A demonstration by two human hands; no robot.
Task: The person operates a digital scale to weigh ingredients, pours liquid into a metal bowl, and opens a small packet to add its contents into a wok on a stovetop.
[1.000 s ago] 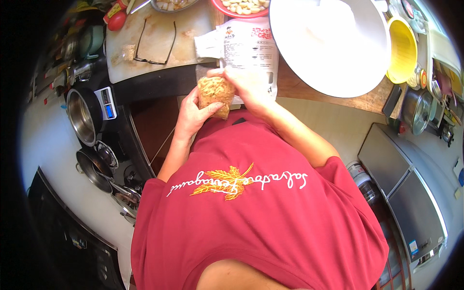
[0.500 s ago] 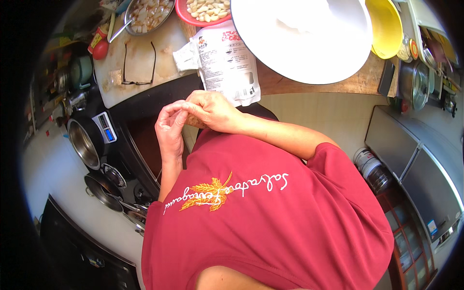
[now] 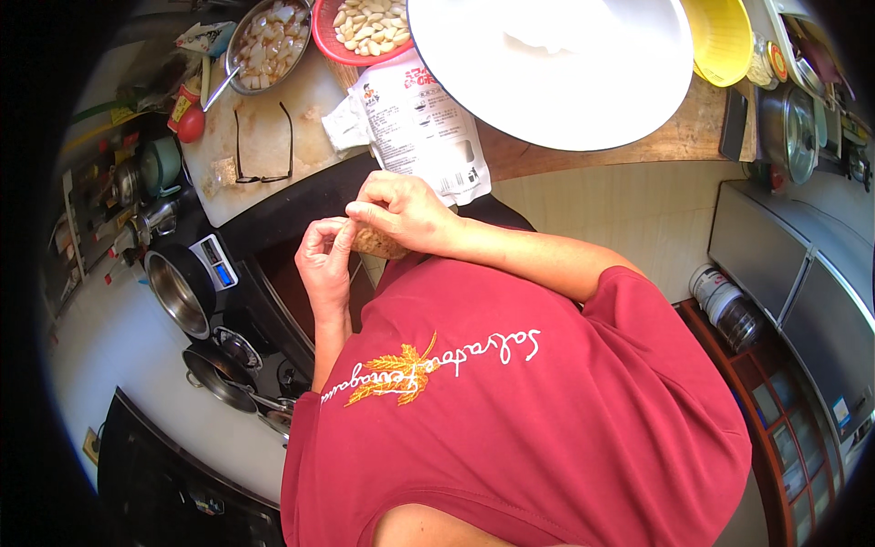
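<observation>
In front of my belly, my two hands meet with their fingertips together. My right hand [image 3: 406,208] curls over a brown, rough, speckled lump [image 3: 378,242], whose kind I cannot make out; the palm covers much of it. Thumb and fingers of my left hand [image 3: 325,260] are pinched at the lump's left edge. Whatever sits between those fingertips is too small to tell. Just beyond my right hand, a white printed pouch [image 3: 424,128] hangs over the counter edge.
A large white basin [image 3: 556,82] overhangs the wooden counter. Behind the pouch are a red basket [image 3: 324,32] of peeled garlic cloves [image 3: 369,27] and a metal bowl [image 3: 264,46] of pale chunks. Eyeglasses [image 3: 264,178] lie on a board [image 3: 205,187]; a yellow basket [image 3: 720,41] stands right.
The whole view has shifted slightly. My left hand's fingers are now drawn closer into a pinch, and more of the brown lump shows beneath my right hand.
</observation>
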